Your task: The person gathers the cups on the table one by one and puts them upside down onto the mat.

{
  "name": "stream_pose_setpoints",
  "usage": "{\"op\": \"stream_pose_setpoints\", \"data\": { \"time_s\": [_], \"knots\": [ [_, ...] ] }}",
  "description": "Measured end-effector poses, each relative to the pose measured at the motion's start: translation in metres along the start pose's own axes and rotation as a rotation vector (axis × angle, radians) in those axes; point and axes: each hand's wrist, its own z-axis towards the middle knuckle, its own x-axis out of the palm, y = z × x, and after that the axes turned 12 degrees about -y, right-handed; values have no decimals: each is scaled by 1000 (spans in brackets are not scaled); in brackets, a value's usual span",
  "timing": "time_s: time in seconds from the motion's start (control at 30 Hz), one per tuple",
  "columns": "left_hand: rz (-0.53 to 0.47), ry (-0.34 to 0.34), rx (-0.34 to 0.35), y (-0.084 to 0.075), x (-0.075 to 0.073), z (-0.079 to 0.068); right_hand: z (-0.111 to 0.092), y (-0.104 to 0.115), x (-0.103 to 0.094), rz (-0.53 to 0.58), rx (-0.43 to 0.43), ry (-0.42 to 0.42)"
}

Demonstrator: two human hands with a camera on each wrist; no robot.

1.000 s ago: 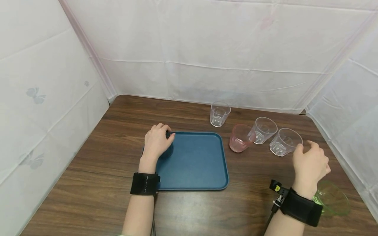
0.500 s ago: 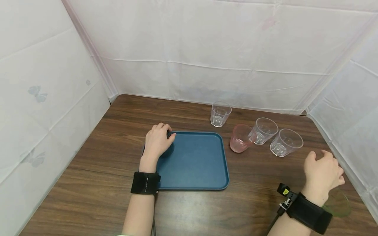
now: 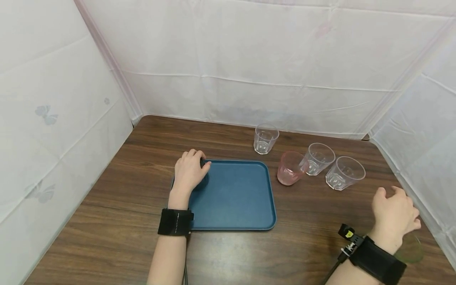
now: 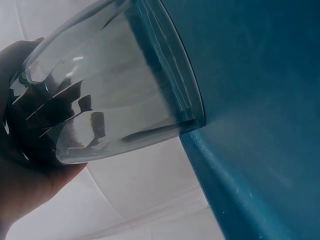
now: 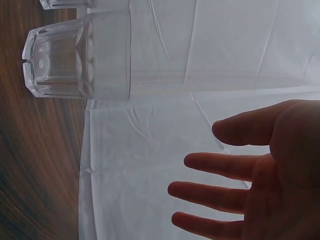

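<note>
My left hand [image 3: 187,172] grips a smoky dark drinking glass [image 4: 117,95] by its base end. That glass is upside down, its wide rim at the left part of the blue tray [image 3: 236,196]; in the head view the hand hides most of it. Held above the table's right side, my right hand [image 3: 395,213] has its fingers spread apart and carries nothing. A green glass [image 3: 412,251] shows partly behind that wrist. Nearest ahead of the right hand is a clear glass [image 3: 344,174], which also appears upright in the right wrist view [image 5: 65,62].
A pink glass [image 3: 288,170] stands right of the tray, close to a second clear glass [image 3: 318,158]. Another clear glass [image 3: 265,139] is at the back. White sheeting [image 3: 228,99] walls in the wooden table [image 3: 117,221]. A cable runs from each wrist strap.
My right hand has drawn away from the rightmost clear glass, moving right and toward me, and now covers more of the green glass. The left hand stays on the dark glass.
</note>
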Motion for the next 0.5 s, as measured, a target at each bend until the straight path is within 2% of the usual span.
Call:
{"op": "stream_pose_setpoints", "data": {
  "time_s": [0.1,0.33,0.5],
  "knots": [
    [1,0,-8,-1,-1,0,1,-2,-2,-15,9,28],
    [-14,-10,-11,0,-2,1,2,-7,-7,-124,-9,221],
    [-12,-18,-15,1,-1,0,0,-11,-9,-152,-18,305]
  ]
}}
